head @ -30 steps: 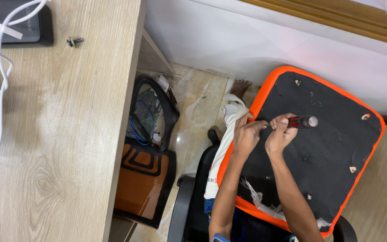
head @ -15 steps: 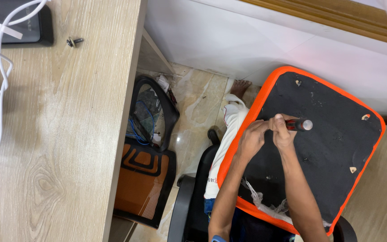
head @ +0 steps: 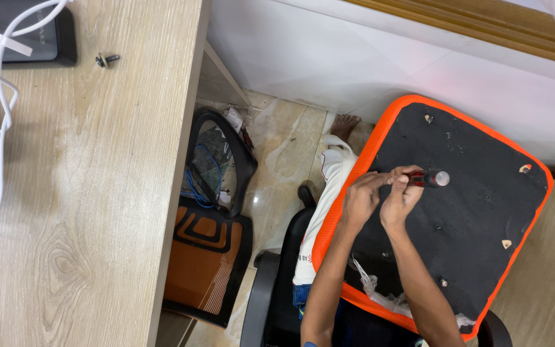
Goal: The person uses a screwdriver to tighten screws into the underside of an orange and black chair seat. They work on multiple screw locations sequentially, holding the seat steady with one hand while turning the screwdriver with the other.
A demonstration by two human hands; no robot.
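Right hand in a clenched grip on a red-and-black screwdriver; left hand pinches its shaft over the orange-rimmed seat base.

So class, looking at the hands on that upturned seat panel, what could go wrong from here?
The right hand grips the red-handled screwdriver near its tip beside the left hand; a slip could jab a finger. The seat panel lies only across the lap, so pressing might tip it. The loose screw on the desk could roll away.
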